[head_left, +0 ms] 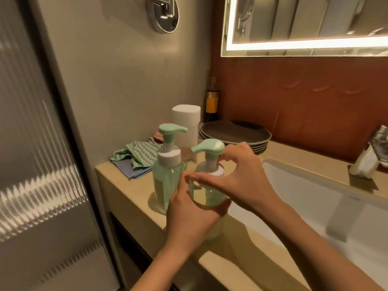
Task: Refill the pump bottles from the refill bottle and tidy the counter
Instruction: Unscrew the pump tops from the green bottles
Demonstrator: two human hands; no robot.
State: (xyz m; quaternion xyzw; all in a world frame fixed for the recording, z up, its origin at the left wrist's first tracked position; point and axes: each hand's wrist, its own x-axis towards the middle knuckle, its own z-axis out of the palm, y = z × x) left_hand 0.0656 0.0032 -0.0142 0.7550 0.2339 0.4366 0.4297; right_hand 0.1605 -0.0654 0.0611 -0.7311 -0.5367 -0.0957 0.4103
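Two clear green pump bottles with mint pump heads are on the beige counter [134, 192]. The nearer pump bottle [206, 194] is lifted a little above the counter edge; my left hand [189, 217] grips its body from below and the side. My right hand [241, 175] pinches its white collar under the pump head. The second pump bottle [167, 173] stands upright just left of it, untouched. Behind them stands a white container [185, 124], possibly the refill bottle; I cannot tell for sure.
Folded green and blue cloths [134, 159] lie at the counter's left end by the wall. A stack of dark plates [235, 134] and a dark bottle [212, 103] sit at the back. A white sink basin [315, 206] lies to the right, with a faucet [380, 141].
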